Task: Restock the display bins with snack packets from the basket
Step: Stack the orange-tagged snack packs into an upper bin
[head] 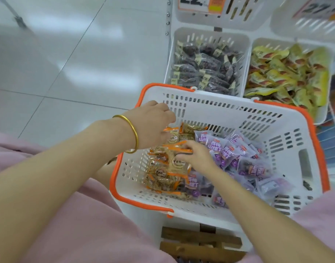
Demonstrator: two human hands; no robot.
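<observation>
The snack packets you need lie loose in the basket [229, 112] at the centre of the frame. The tan packets [166, 168] with orange edges are heaped on its left side, and the purple packets [231, 149] spread across the middle and right. Both kinds look like light, puffy film pouches, soft, crinkly and slick enough to slide off one another, so a big handful will likely shed a few. Take them by the flat sealed ends, or scoop under a small cluster, rather than squeezing the middles (the contents look crushable).

Your right grip [198, 158] is curled onto the tan packets, fingertips closed over an orange-edged one near the top of the heap. Your left grip [153, 124], gold bangle [134, 134] at the wrist, reaches down at the basket's upper left corner over the same heap. Its fingers are hidden behind the back of the hand, so I cannot tell whether it holds anything.

Above the basket stand the dark-packet bin [210, 35] and, to its right, the yellow-packet bin [288, 42]. The basket's far rim covers their front edges. No bin of tan or purple stock shows. The bins along the top edge are cut off and their price labels [199, 2] blurred, so the matching bin may lie outside the frame.
</observation>
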